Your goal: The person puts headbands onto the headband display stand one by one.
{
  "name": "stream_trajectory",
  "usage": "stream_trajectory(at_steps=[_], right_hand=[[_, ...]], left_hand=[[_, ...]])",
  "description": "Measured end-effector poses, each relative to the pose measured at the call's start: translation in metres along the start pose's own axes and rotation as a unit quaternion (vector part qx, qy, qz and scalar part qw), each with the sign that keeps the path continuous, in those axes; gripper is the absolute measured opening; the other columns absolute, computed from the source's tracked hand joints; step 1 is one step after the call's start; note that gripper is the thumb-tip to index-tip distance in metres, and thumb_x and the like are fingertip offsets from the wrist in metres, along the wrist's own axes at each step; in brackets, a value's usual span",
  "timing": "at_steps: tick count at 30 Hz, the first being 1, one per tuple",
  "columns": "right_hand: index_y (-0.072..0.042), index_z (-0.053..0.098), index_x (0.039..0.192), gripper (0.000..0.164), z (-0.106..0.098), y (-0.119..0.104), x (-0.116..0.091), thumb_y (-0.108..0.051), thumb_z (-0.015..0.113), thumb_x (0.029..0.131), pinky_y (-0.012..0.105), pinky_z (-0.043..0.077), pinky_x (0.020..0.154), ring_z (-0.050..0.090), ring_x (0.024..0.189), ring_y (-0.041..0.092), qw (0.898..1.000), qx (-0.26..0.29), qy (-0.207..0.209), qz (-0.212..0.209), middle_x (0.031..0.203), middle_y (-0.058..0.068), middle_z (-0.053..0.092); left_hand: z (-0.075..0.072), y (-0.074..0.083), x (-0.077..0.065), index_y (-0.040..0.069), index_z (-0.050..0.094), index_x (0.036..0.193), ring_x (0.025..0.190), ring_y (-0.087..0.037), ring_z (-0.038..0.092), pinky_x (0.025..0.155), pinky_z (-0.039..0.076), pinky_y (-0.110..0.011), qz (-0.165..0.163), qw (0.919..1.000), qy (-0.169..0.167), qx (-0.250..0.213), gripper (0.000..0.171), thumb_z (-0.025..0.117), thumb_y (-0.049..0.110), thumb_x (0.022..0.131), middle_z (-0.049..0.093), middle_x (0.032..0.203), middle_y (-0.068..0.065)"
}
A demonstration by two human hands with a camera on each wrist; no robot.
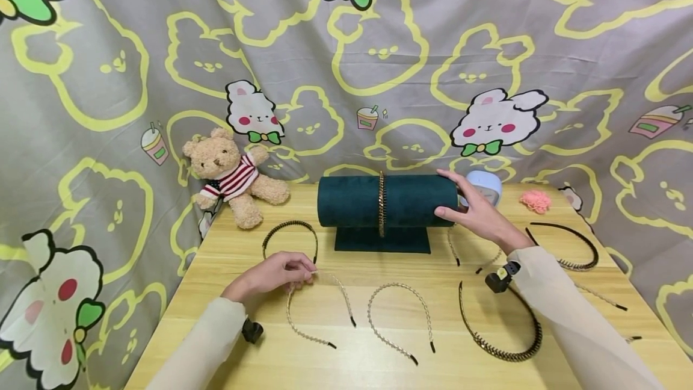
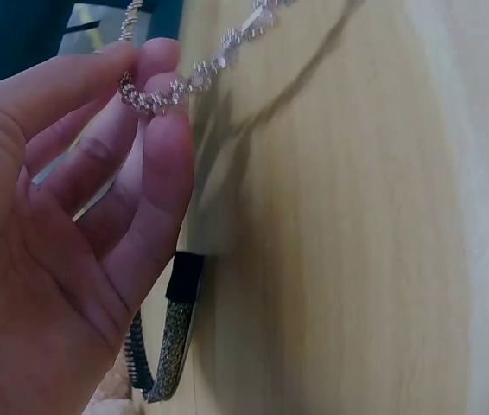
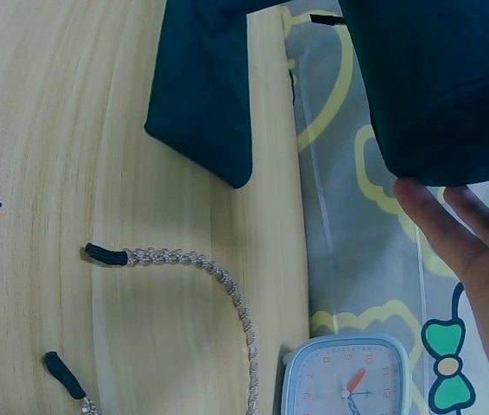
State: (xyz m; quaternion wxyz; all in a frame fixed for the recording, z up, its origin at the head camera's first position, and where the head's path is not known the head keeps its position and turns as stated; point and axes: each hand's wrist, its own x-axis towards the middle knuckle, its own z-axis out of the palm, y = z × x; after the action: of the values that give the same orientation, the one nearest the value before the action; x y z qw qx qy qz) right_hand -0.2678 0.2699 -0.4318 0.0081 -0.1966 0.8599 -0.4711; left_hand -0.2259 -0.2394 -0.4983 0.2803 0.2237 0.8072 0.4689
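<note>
I reach in from both sides over the wooden counter, each forearm slanting inward in a light sleeve. My left arm comes from the lower left, wrist low, and my left fingers pinch a beaded headband at its curved top, thumb against the fingertips. The two dark tips of that headband point back toward me; I cannot tell whether they touch the counter. Just behind this hand lies a dark headband.

My right arm stretches farther, up to the right end of the green display roll. There my right fingers are spread and mostly straight, touching the roll's end, with the thumb lower and nearer me. A gold headband sits around the roll's middle, and a pale blue clock stands just beside that hand. Between my forearms, another beaded headband lies flat.
</note>
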Motion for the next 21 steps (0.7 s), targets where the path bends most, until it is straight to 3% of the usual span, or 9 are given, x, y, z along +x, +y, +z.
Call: stream_trajectory(at_steps=[6, 13, 21], right_hand=[[-0.036, 0.022, 0.174, 0.087, 0.000, 0.000, 0.000, -0.028, 0.075, 0.106, 0.074, 0.038, 0.121, 0.030, 0.160, 0.048, 1.000, -0.004, 0.002, -0.001, 0.182, 0.010, 0.014], [-0.039, 0.022, 0.174, 0.086, -0.001, -0.001, 0.000, -0.028, 0.074, 0.106, 0.073, 0.039, 0.120, 0.029, 0.161, 0.048, 1.000, -0.001, 0.000, 0.000, 0.183, 0.008, 0.014], [-0.034, 0.023, 0.175, 0.087, 0.000, -0.002, -0.001, -0.030, 0.076, 0.106, 0.074, 0.039, 0.120, 0.031, 0.160, 0.048, 1.000, -0.007, 0.003, 0.002, 0.182, 0.011, 0.016]], left_hand=[[-0.008, -0.002, -0.003, 0.002, 0.067, 0.143, 0.087, -0.021, 0.071, 0.068, 0.061, -0.029, -0.002, 0.9998, -0.015, -0.014, 0.034, 0.061, 0.018, 0.113, 0.077, 0.120, -0.019], [-0.018, -0.001, -0.013, 0.001, 0.048, 0.163, 0.100, -0.025, 0.074, 0.076, 0.065, -0.035, -0.009, 0.9978, -0.046, -0.047, 0.055, 0.056, 0.005, 0.108, 0.068, 0.142, -0.023], [-0.025, -0.004, -0.022, -0.002, 0.050, 0.160, 0.106, -0.027, 0.076, 0.085, 0.067, -0.037, -0.027, 0.9945, -0.038, -0.094, 0.053, 0.062, 0.012, 0.110, 0.066, 0.148, -0.024]])
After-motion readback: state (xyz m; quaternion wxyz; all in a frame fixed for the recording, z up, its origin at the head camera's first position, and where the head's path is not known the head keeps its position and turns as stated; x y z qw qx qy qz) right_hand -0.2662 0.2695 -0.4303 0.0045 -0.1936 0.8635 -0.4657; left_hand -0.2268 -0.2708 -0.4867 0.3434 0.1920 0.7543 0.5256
